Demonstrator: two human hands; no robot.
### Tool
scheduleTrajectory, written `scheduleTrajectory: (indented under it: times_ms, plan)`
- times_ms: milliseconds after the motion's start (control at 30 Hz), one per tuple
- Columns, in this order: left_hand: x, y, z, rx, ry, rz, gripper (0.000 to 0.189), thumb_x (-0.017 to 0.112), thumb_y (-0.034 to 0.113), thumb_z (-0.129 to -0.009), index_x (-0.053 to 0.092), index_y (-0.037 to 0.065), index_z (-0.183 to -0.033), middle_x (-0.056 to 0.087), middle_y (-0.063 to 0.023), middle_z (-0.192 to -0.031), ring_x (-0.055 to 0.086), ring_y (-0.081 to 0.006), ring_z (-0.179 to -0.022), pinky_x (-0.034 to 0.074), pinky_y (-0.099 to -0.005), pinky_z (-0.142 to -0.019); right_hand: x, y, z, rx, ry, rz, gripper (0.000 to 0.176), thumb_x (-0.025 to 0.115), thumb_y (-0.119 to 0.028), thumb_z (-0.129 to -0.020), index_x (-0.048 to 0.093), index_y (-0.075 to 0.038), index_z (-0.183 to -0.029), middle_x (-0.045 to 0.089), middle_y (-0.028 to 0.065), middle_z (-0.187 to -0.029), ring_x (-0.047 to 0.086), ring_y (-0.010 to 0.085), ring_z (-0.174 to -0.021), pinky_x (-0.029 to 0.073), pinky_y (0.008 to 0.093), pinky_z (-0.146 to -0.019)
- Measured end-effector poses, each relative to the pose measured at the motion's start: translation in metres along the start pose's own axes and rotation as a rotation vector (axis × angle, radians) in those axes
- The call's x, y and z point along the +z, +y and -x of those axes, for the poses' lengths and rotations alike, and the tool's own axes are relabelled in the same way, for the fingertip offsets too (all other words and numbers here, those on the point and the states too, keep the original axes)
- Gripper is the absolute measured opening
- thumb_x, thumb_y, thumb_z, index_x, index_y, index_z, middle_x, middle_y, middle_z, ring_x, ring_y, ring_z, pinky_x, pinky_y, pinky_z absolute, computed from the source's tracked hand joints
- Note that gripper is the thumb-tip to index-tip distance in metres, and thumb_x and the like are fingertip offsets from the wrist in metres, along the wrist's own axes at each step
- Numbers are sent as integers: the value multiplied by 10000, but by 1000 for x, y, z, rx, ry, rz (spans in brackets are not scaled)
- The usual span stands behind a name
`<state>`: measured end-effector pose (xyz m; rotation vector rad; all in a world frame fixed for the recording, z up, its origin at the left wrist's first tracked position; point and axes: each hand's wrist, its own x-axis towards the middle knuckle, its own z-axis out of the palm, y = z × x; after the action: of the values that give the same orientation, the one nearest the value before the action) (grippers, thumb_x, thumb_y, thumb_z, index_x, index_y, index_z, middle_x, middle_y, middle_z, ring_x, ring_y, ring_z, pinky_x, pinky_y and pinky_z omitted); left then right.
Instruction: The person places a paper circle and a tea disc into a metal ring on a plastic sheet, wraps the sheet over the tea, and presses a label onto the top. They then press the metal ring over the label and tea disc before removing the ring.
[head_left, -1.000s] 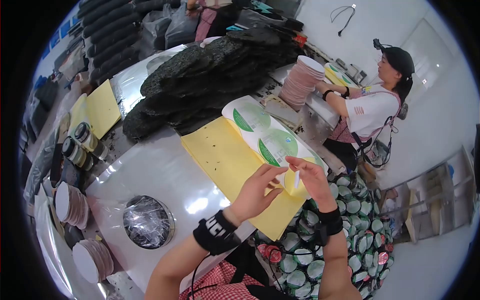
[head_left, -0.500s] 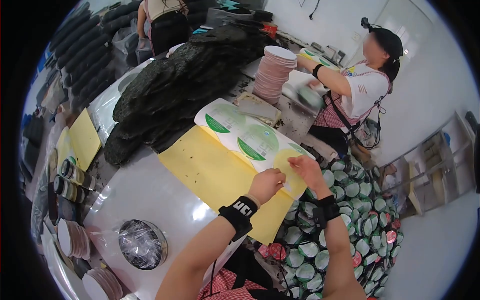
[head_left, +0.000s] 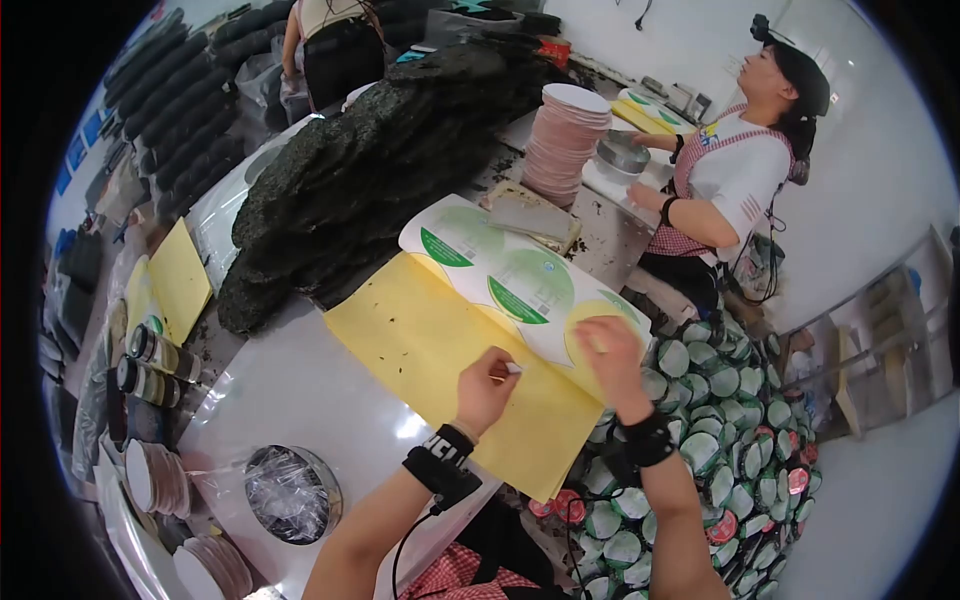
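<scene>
Over a yellow backing sheet [head_left: 430, 350], my left hand [head_left: 487, 388] is closed in a pinch on a small white scrap [head_left: 514, 368]. My right hand [head_left: 608, 362], smeared by motion, is over the right end of the white sticker sheet [head_left: 470, 232], which carries round green-and-white labels; whether it holds anything is hidden by the blur. The sticker sheet lies partly folded back along the yellow one.
Behind the sheets lies a large dark stack [head_left: 350, 170]. A disc stack [head_left: 568, 145] and a flat box [head_left: 533, 216] stand nearby. A plastic-filled round tin [head_left: 293, 494] is front left. Packed round items [head_left: 690, 440] lie at right. A co-worker [head_left: 735, 180] handles another tin.
My left hand has moved left, away from the labels, with the white scrap. My right hand has lifted slightly and blurred. The co-worker's head has tilted up and the view has shifted a little.
</scene>
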<state>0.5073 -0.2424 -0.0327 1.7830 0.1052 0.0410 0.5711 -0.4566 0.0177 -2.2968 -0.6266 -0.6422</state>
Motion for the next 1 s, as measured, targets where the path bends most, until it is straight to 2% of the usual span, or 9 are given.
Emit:
scheduleTrajectory:
  times_ms: [133, 433, 567, 633, 667, 733, 900, 967, 1000]
  plan:
    - [-16, -3, 8, -79, 67, 356, 191, 716, -20, -842, 626, 6, -1009, 697, -65, -905, 679, -126, -852, 554, -254, -779, 72, -12, -8, -239, -93, 227, 228, 754, -117, -775, 718, -61, -993, 710, 87, -1000, 653, 263, -941, 542, 369, -809]
    - [-29, 8, -8, -104, 75, 550, 111, 684, 11, -894, 626, 1, -988, 699, -46, -908, 682, -113, -859, 547, -239, -778, 84, 1, -21, -158, -191, 229, 183, 715, -124, -812, 708, -41, -974, 712, 66, -949, 647, 273, -902, 533, 358, -734]
    - [-21, 20, -38, 76, 290, 210, 75, 671, 5, -900, 623, -1, -958, 720, -62, -906, 698, -128, -833, 555, -263, -763, 86, 30, -41, 99, -167, 16, 109, 672, -130, -891, 696, -30, -929, 710, 65, -913, 664, 227, -888, 523, 339, -687]
    - [-14, 16, -51, 148, 357, 181, 77, 667, 4, -900, 619, 0, -961, 725, -71, -912, 706, -141, -825, 558, -274, -757, 81, 46, -52, 609, -274, -339, 164, 599, -166, -982, 662, -17, -954, 697, 52, -949, 665, 172, -918, 532, 314, -731]
    - [-10, 16, -59, 210, 374, 152, 86, 665, 0, -897, 622, 2, -971, 723, -79, -909, 711, -162, -822, 559, -281, -757, 80, 51, -53, 592, -289, -338, 164, 599, -166, -982, 662, -17, -954, 697, 52, -949, 665, 172, -918, 532, 314, -731]
    - [3, 16, -78, 314, 411, 49, 146, 664, -5, -872, 648, 22, -1015, 719, -107, -925, 720, -232, -856, 562, -304, -781, 74, 59, -52, 834, -210, -985, 201, 539, -193, -1032, 614, -7, -1037, 664, 57, -1034, 647, 142, -958, 537, 307, -808]
    - [33, 6, -113, 309, 179, -225, 322, 616, 7, -843, 639, 44, -1162, 692, -143, -1112, 644, -314, -1085, 522, -380, -923, 77, 76, -46, 795, -138, -1222, 192, 495, -172, -1049, 566, -13, -1129, 633, 62, -1076, 635, 152, -977, 529, 305, -874]
    - [41, -4, -113, 629, 167, -488, 399, 590, 25, -846, 595, 30, -1245, 645, -157, -1220, 575, -338, -1185, 470, -419, -987, 79, 81, -45, 779, -132, -1229, 181, 492, -165, -1049, 561, -21, -1134, 628, 59, -1062, 631, 150, -981, 530, 309, -874]
    - [43, -10, -112, 581, 123, -645, 452, 597, 68, -842, 569, 25, -1291, 610, -163, -1285, 531, -353, -1236, 442, -436, -1008, 80, 83, -42, 765, -110, -1208, 178, 491, -168, -1049, 561, -24, -1128, 626, 54, -1052, 632, 152, -983, 531, 315, -877]
